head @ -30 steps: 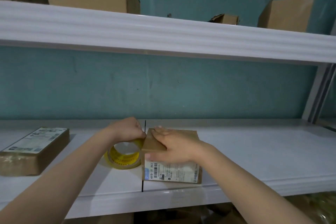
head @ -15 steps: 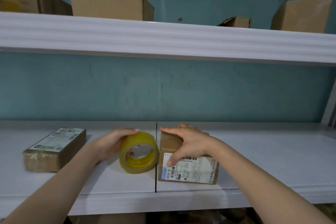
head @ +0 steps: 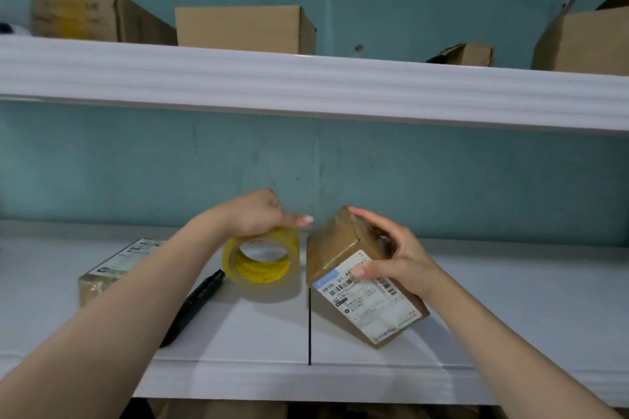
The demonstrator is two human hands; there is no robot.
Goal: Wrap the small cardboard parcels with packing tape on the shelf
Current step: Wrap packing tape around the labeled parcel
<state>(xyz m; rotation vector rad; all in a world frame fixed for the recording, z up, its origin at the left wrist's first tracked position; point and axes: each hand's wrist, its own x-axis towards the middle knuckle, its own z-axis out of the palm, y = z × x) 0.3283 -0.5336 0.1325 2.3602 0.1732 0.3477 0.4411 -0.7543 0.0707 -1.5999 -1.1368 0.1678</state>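
The parcel point(head: 367, 303), flat on the shelf point(head: 510, 299) a moment earlier, now stood tilted; the right hand point(head: 398, 255) held it, fingers curled round its upper end; the left hand point(head: 258, 214) gripped the tape roll point(head: 262, 265) just beside it; probably a fresh face was being turned up for taping.

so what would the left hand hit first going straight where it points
Probably the tilted parcel in the right hand; the left hand, atop the tape roll, points at it. Depth unclear.
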